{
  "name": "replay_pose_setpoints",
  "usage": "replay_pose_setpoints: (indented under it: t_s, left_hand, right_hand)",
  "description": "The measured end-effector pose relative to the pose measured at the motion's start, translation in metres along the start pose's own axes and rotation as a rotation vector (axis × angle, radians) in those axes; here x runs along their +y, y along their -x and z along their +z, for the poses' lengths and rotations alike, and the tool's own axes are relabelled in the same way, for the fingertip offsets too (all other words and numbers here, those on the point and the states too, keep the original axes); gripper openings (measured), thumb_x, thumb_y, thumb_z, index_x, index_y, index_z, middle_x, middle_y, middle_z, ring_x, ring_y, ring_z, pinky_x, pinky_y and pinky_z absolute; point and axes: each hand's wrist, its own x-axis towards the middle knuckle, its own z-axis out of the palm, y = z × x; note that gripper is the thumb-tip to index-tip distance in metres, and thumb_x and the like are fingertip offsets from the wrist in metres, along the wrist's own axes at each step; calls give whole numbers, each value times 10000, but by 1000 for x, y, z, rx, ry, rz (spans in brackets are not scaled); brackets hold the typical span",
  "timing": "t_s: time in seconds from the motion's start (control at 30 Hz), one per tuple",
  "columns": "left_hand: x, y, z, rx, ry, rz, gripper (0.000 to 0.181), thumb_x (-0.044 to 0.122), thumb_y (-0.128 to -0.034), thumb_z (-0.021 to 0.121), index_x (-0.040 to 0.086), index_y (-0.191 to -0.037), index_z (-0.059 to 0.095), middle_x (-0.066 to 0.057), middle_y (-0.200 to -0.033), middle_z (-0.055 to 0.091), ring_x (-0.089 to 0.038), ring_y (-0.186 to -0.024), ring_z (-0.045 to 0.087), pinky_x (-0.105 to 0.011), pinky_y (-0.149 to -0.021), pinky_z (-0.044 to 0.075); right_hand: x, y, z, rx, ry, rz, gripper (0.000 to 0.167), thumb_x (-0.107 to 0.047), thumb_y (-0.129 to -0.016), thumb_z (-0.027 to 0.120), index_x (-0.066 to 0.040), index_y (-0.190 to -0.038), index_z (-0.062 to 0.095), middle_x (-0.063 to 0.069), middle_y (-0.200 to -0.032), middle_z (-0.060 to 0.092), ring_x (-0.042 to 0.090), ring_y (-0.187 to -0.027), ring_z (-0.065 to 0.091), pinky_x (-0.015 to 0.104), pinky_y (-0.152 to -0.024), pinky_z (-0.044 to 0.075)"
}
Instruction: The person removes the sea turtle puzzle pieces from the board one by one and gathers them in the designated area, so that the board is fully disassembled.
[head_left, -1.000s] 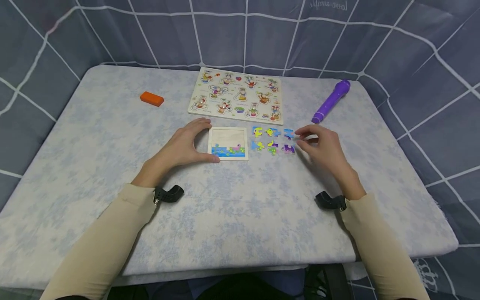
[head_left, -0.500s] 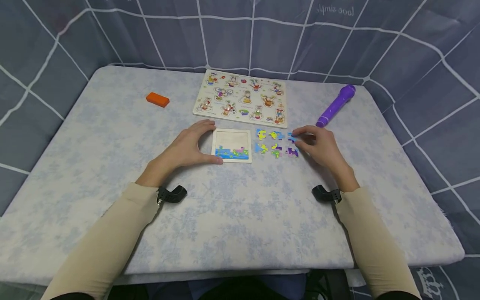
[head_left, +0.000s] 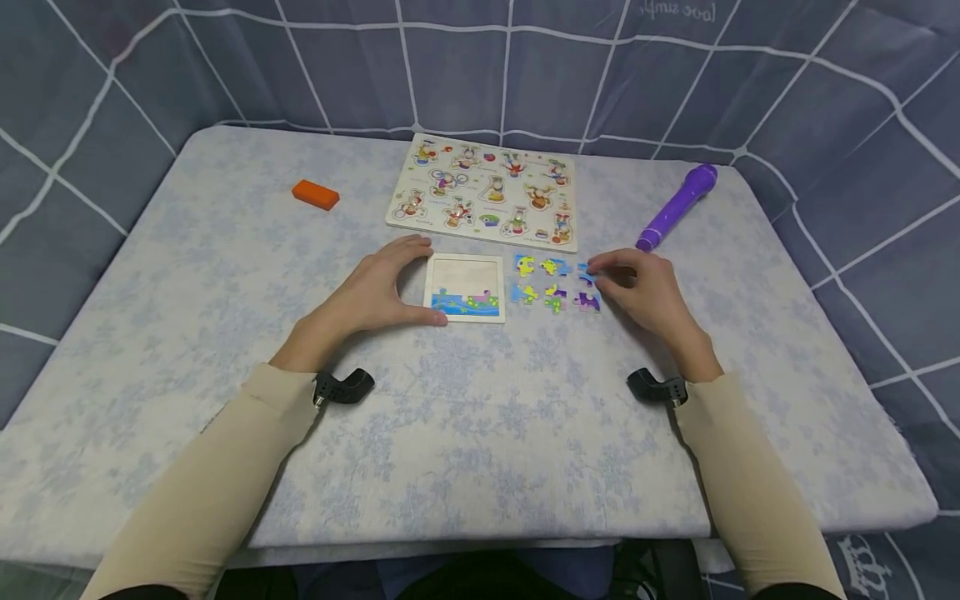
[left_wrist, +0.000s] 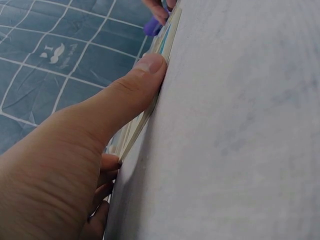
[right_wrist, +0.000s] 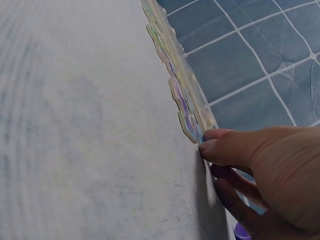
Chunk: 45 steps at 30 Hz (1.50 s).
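Note:
My left hand (head_left: 367,293) holds a small wooden puzzle frame (head_left: 468,273) by its left side, thumb at the near corner and fingers at the far one. Inside the frame, blue sea pieces fill the lower part and bare wood shows above. In the left wrist view the thumb (left_wrist: 135,85) lies on the frame's edge. To the right, several loose puzzle pieces (head_left: 555,300) lie in two rows. My right hand (head_left: 651,292) pinches the blue far-right piece (head_left: 583,273) between thumb and index finger; the fingertips partly cover it.
Behind the frame lies a larger wooden puzzle board (head_left: 483,193) with cartoon figures. A purple microphone-shaped toy (head_left: 678,204) is beyond my right hand. An orange block (head_left: 316,195) sits at the back left. Grey gridded cloth (head_left: 457,75) walls the table's back and sides.
My right hand has moved slightly left onto the far-right piece and now pinches it. The left hand stays on the frame. The whole view has shifted a little.

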Motion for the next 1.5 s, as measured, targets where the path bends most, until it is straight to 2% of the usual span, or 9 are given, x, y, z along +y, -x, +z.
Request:
replay_pose_setpoints:
  t_s: [0.4,0.6,0.8,1.03,1.5]
  left_hand:
    - [3,1,-1,0,0,0,1093,567,-711,937,94,-1578,470,-69,-1711,344,-277,-1611,254,-604,-1275,255]
    - [1,0,0,-1,5,7,1089,563,-710,940,91,-1575,475,-75,-1710,346,-279,-1611,255,-592,-1279,259]
    - [-1,1,0,2,7,-3,1099,571,-708,938,98,-1582,468,-68,-1715,339,-272,-1613,251,-597,-1275,258]
    - [1,1,-1,-1,13,2,1094,561,-712,939,93,-1580,467,-77,-1718,331,-273,-1615,246,-595,-1277,256]
    - [2,1,-2,-4,8,-6,1094,570,-714,933,99,-1584,465,-65,-1719,331,-265,-1616,242,-612,-1268,257]
  right_hand:
    - [1,1,1,14,18,-20,193,-11,-974,723,-44,-1158,774,160,-1291,735,355,-1231,678,533,-1070,539]
    - [-4,-1,1,45,-6,-28,188,-43,-1001,693,-54,-1174,767,169,-1251,744,396,-1208,698,563,-1073,533]
    - [-23,-18,8,-10,10,-83,198,-61,-993,713,-46,-1186,754,166,-1246,744,366,-1252,666,536,-1071,542]
    - [-28,-23,17,-78,42,-48,252,-116,-960,773,-86,-1209,754,160,-1326,710,419,-1260,658,564,-1095,508]
    - [-26,-20,23,-46,41,-95,197,-68,-958,772,-67,-1155,777,171,-1235,736,367,-1162,670,550,-1027,537]
